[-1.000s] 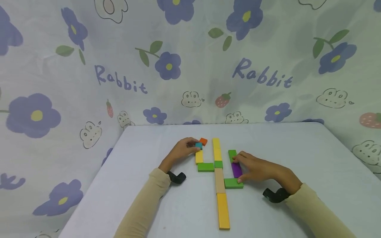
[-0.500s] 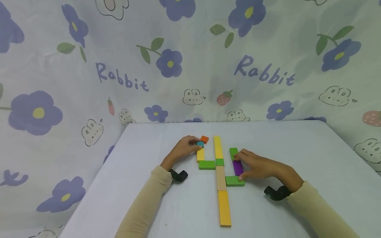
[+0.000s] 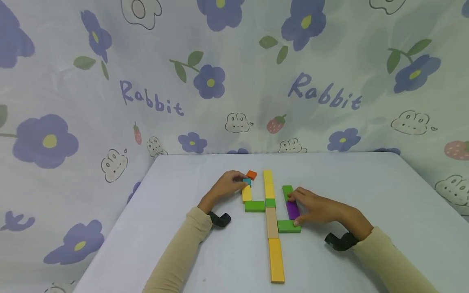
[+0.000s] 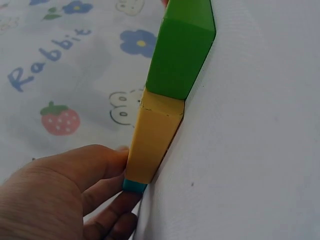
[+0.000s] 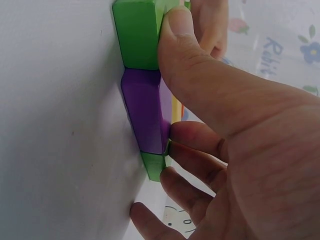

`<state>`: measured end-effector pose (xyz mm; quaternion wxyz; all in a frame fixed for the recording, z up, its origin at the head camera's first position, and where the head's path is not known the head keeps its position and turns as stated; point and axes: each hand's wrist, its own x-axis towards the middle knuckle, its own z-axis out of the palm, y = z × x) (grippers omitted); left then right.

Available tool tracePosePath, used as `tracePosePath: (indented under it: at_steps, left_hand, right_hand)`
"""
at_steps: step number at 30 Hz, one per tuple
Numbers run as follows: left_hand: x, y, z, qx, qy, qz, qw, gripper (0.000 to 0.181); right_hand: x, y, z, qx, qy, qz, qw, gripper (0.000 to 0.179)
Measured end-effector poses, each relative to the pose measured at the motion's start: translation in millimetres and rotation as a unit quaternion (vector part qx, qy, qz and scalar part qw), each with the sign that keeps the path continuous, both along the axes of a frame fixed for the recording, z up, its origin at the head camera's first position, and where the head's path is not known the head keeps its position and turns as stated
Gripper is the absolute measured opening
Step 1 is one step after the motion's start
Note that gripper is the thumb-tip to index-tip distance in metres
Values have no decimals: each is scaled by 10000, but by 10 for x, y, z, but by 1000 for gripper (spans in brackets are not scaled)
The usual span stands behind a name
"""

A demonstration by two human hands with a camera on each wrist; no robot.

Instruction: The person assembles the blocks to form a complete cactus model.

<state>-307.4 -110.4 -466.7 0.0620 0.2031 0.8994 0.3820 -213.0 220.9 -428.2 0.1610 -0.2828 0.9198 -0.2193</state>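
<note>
My left hand [image 3: 227, 187] is at a small teal block [image 3: 247, 182], thumb on the near side and fingers at the far side, pinching it. That block meets the end of a yellow block [image 4: 155, 135], which joins a green block [image 4: 182, 55]. Over on the right, my right hand [image 3: 318, 206] rests with its thumb on another green block [image 5: 137, 37]. Its other fingers touch a purple block [image 5: 142, 110] and reach the small green block [image 5: 154, 165] beyond it. Parts of these blocks are hidden by the fingers.
A central line of blocks runs away from me: an orange-yellow block [image 3: 276, 260], a tan block [image 3: 272, 222], a small green block [image 3: 270, 202] and yellow blocks [image 3: 269, 183]. An orange block [image 3: 251, 175] lies tilted beyond the teal one. All lie on a white table [image 3: 227, 260].
The view shifts slightly up and down with the head. Both hands stay in nearly the same place on the blocks, and the blocks keep their arrangement.
</note>
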Motion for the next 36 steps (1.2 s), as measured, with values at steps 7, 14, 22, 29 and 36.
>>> tracePosePath:
  at_steps: [7, 14, 22, 29, 36]
  left_hand:
    - [-1, 3, -19, -54, 54, 68, 9999, 32]
    - [-7, 9, -41, -65, -18, 197, 9998, 30]
    - [-1, 3, -21, -13, -131, 224, 9997, 30]
    - [-5, 6, -26, -57, -117, 221, 9997, 32]
    - [-21, 17, -33, -66, -67, 219, 9997, 32]
  right_hand:
    - [6, -8, -7, 39, 84, 35, 10000, 72]
    - [32, -32, 14, 53, 119, 17, 9999, 72]
    - [36, -38, 26, 67, 102, -8, 9999, 70]
    - [41, -28, 26, 48, 163, 63, 9998, 71]
    - [28, -13, 36, 75, 82, 4, 9999, 71]
